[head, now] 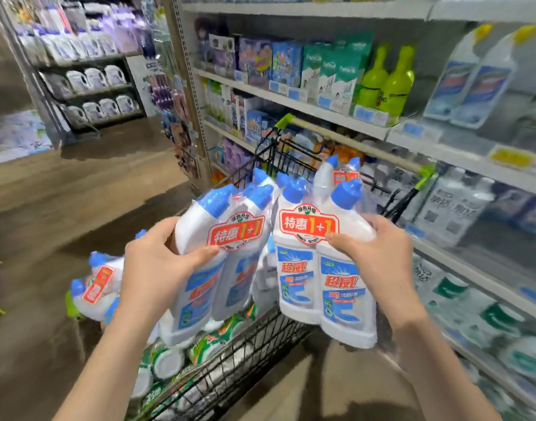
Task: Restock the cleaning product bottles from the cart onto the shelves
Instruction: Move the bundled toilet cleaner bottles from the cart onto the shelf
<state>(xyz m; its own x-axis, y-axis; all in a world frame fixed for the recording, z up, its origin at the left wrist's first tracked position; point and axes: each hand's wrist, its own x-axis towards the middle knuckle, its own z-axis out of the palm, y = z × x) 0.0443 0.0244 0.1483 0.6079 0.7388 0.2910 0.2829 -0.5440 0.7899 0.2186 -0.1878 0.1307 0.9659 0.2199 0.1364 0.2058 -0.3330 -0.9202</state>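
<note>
The left hand [157, 262] grips the tilted twin-pack [221, 278] of white, blue-capped cleaner bottles, and the right hand [380, 259] grips the upright twin-pack [318, 287] beside it; the packs touch near their red labels. Both packs are held above the black wire cart [230, 369], which holds more bottles [98, 287], just beside the stocked shelves [291, 100]

Blurred, unreadable price tags [412, 130] along shelves [260, 93]

Stickers [307, 224] on left pack [204, 299] and right pack [300, 299] read 特惠1+1; right labels [341, 282] say 超威
</note>
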